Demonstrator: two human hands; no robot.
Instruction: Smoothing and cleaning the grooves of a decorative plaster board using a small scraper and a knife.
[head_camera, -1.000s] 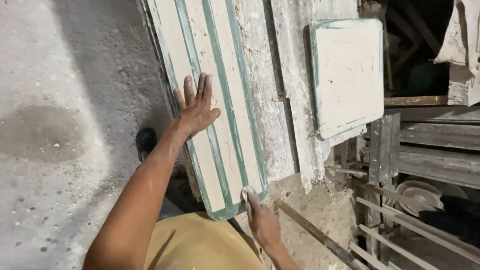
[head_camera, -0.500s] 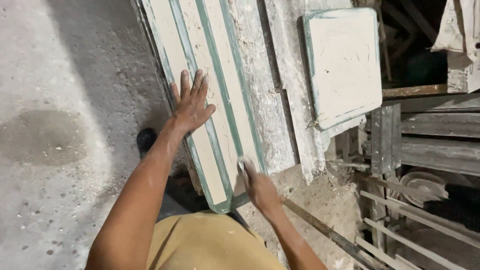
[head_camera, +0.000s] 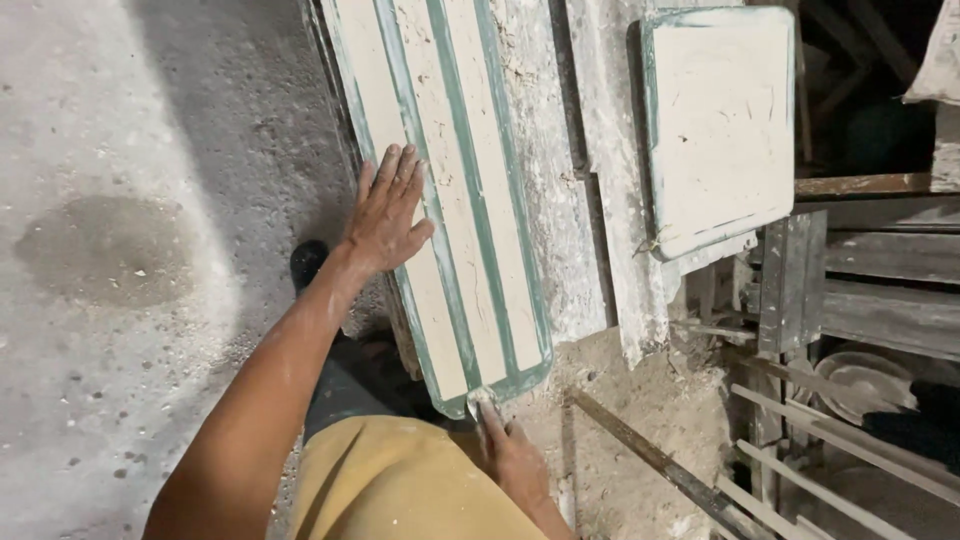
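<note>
A long green mould (head_camera: 470, 190) with three channels of pale plaster lies on a plaster-caked bench. My left hand (head_camera: 385, 215) rests flat on its left edge, fingers spread. My right hand (head_camera: 515, 455) is at the mould's near end, its fingers closed on a small plaster-covered scraper (head_camera: 480, 402) that touches the green rim there. Whether the scraper has a blade or is only a strip is hard to tell.
A square green-edged mould (head_camera: 720, 125) filled with plaster sits to the right on the bench. Metal bars (head_camera: 650, 455) and wooden racks (head_camera: 850, 300) crowd the lower right. A grey concrete floor (head_camera: 130, 250) with a damp patch lies left. A dark shoe (head_camera: 308, 262) shows below the bench.
My right hand has slid down from the mould's surface to its near end. My left hand stays on the left edge. The camera view shifted slightly.
</note>
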